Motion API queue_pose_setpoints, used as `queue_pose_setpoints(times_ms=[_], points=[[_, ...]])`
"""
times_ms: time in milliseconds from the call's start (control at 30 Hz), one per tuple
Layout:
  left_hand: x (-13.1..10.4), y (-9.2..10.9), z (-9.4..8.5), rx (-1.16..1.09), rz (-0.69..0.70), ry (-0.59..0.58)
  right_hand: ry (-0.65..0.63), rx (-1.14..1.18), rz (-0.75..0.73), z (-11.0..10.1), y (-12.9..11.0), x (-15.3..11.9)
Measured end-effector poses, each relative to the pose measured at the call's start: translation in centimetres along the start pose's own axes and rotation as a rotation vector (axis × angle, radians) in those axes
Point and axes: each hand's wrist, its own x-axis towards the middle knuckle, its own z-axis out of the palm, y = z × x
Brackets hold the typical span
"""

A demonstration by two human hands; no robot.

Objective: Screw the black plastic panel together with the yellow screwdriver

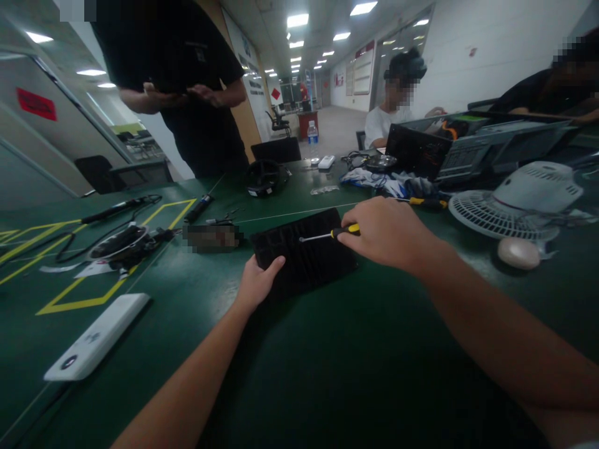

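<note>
A flat black panel (309, 262) with ribs and recesses is tilted up over the green table in front of me. My left hand (258, 280) grips its left edge, thumb on the near face and the other fingers hidden behind. My right hand (384, 234) is wrapped round the yellow and black handle of a screwdriver (322, 236). The metal shaft points left across the panel, and its tip is at the upper middle of the panel's face. Whether the tip sits in a screw is too dark to tell.
On the right lie a grey fan housing (510, 199), a pale rounded object (518, 252) and another yellow-black screwdriver (428, 203). A white power bank (98, 337) lies left. A water bottle (312, 138) stands behind. A person (187, 81) stands across the table; others sit at right.
</note>
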Motion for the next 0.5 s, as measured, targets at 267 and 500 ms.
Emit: queue_pose_setpoints(times_ms=[267,500], points=[[-0.2,0.7,-0.1,0.025,0.008,0.007,-0.147,0.05,0.022,0.1,-0.1,0.2],[-0.2,0.5,-0.1,0.002,0.01,0.006,-0.087,0.144,-0.072,-0.3,2.1,0.2]])
